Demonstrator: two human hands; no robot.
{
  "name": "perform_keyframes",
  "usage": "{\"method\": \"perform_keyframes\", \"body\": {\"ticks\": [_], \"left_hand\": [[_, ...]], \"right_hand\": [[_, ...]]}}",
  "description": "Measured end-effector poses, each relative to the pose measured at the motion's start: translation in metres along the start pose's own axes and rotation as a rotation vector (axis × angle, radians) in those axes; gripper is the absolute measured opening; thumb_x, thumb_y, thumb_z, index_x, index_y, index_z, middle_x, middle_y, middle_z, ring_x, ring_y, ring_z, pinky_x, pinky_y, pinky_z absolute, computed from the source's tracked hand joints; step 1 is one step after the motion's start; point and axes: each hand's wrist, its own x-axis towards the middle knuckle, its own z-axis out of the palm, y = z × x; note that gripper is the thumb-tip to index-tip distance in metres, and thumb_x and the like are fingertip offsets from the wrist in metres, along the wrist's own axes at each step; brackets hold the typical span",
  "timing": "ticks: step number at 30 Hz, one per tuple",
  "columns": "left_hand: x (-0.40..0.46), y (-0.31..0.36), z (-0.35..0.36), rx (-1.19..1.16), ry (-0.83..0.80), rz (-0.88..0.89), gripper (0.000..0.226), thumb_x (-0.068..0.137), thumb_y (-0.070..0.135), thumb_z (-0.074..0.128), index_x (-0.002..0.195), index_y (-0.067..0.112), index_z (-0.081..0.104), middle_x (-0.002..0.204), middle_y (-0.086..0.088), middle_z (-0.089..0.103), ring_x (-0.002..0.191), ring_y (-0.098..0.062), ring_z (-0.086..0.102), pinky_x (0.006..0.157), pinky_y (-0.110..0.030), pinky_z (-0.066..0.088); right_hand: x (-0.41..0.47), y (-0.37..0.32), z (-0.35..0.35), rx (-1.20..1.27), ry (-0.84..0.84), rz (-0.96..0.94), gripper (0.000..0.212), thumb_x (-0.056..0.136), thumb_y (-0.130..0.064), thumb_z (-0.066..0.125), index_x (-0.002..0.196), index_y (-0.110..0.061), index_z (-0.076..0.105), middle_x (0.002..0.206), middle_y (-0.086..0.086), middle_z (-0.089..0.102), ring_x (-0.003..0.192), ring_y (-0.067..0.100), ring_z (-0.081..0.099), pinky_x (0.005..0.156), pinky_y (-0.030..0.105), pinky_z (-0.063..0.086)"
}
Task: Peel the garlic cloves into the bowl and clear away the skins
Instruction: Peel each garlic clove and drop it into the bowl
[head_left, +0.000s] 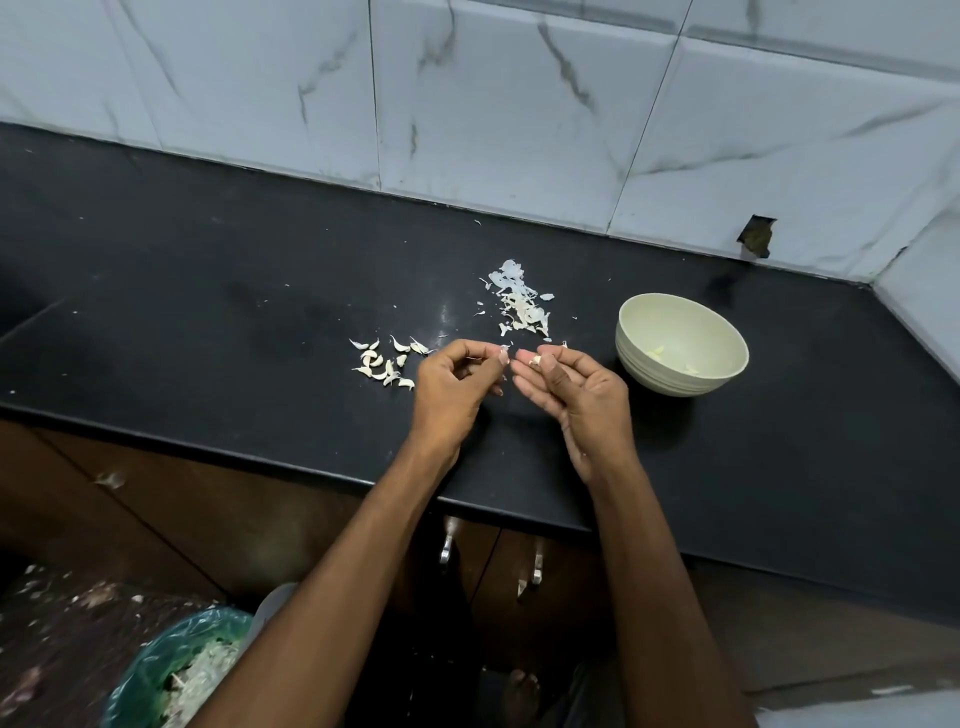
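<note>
My right hand (576, 389) pinches a small garlic clove (535, 359) between thumb and fingertips, over the black counter (208, 322). My left hand (457, 382) hovers just left of it with its fingers curled, pinching a thin scrap of skin (503, 347). Several unpeeled cloves (384, 364) lie in a loose cluster to the left of my left hand. A heap of papery skins (519, 301) sits behind my hands. At the right stands a pale green bowl (680, 317) holding a few peeled cloves (658, 352).
A marble-tiled wall (493, 104) runs behind the counter and turns at the right corner. Below the counter edge are brown cabinet doors with metal handles (447, 545). A bin lined with a green bag (171, 670) holding skins stands on the floor at lower left.
</note>
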Motion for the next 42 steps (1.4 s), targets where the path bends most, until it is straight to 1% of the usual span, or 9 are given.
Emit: {"method": "perform_keyframes", "body": {"ticks": [4,9,14,19,22,26,35,38,42], "left_hand": [[-0.002,0.001,0.000,-0.002,-0.043,0.035,0.009,0.092,0.001,0.075,0.097,-0.005,0.073,0.083,-0.007,0.074,0.070,-0.018,0.064,0.067,-0.028,0.057],[-0.003,0.002,0.001,0.022,-0.077,0.046,0.014,0.092,0.002,0.076,0.102,-0.007,0.074,0.085,-0.012,0.076,0.066,-0.017,0.067,0.068,-0.026,0.058],[-0.006,0.002,0.002,0.060,-0.135,0.081,0.015,0.093,0.001,0.074,0.105,-0.006,0.074,0.091,-0.024,0.076,0.075,-0.021,0.071,0.078,-0.030,0.059],[-0.006,-0.004,0.002,0.202,-0.097,0.211,0.013,0.089,0.009,0.081,0.101,0.005,0.080,0.095,-0.010,0.075,0.084,-0.029,0.074,0.082,-0.050,0.062],[-0.009,-0.004,0.004,0.336,-0.073,0.360,0.015,0.089,0.011,0.080,0.103,0.007,0.082,0.093,-0.006,0.073,0.081,-0.021,0.072,0.073,-0.039,0.061],[-0.011,-0.001,0.004,0.421,-0.094,0.460,0.017,0.091,0.013,0.078,0.108,0.011,0.082,0.089,-0.003,0.070,0.078,-0.013,0.067,0.066,-0.021,0.051],[-0.010,0.001,0.001,0.400,-0.122,0.417,0.016,0.093,0.014,0.077,0.108,0.013,0.082,0.085,-0.003,0.070,0.074,-0.010,0.063,0.067,-0.021,0.046],[-0.009,0.000,0.000,0.368,-0.144,0.375,0.014,0.094,0.013,0.076,0.105,0.013,0.083,0.086,-0.002,0.071,0.076,-0.009,0.064,0.070,-0.026,0.050],[-0.008,0.001,-0.002,0.269,-0.165,0.268,0.011,0.093,0.009,0.076,0.101,0.009,0.083,0.086,-0.006,0.073,0.072,-0.013,0.065,0.071,-0.032,0.055]], "right_hand": [[0.001,-0.001,-0.002,0.050,0.011,0.016,0.028,0.088,-0.012,0.070,0.111,0.002,0.065,0.111,0.024,0.075,0.105,0.033,0.075,0.087,0.034,0.062],[0.001,0.002,-0.002,-0.051,0.039,-0.026,0.024,0.079,-0.013,0.076,0.102,-0.005,0.075,0.092,0.009,0.077,0.083,0.016,0.073,0.080,0.026,0.060],[0.000,0.001,-0.001,-0.059,0.053,-0.018,0.026,0.078,-0.015,0.078,0.102,-0.003,0.076,0.091,0.014,0.078,0.081,0.019,0.075,0.076,0.025,0.061],[0.000,0.002,0.000,-0.079,0.074,-0.018,0.024,0.079,-0.017,0.077,0.100,-0.005,0.077,0.084,0.012,0.077,0.076,0.014,0.074,0.072,0.023,0.060],[0.000,0.002,-0.001,-0.092,0.075,-0.027,0.024,0.080,-0.019,0.077,0.099,-0.004,0.077,0.083,0.012,0.077,0.076,0.014,0.073,0.072,0.024,0.061],[0.000,0.003,-0.001,-0.107,0.071,-0.039,0.021,0.081,-0.019,0.078,0.095,-0.003,0.077,0.078,0.011,0.075,0.073,0.013,0.072,0.071,0.024,0.060],[0.002,0.004,-0.002,-0.148,0.076,-0.052,0.017,0.082,-0.013,0.079,0.094,-0.001,0.077,0.077,0.012,0.075,0.071,0.014,0.071,0.069,0.025,0.061],[0.001,0.004,-0.001,-0.149,0.075,-0.059,0.025,0.078,-0.018,0.080,0.094,0.000,0.077,0.076,0.012,0.075,0.070,0.015,0.071,0.068,0.024,0.060],[0.001,0.004,-0.001,-0.163,0.063,-0.070,0.025,0.079,-0.019,0.080,0.094,0.000,0.077,0.077,0.013,0.074,0.070,0.017,0.069,0.069,0.025,0.060]]}}
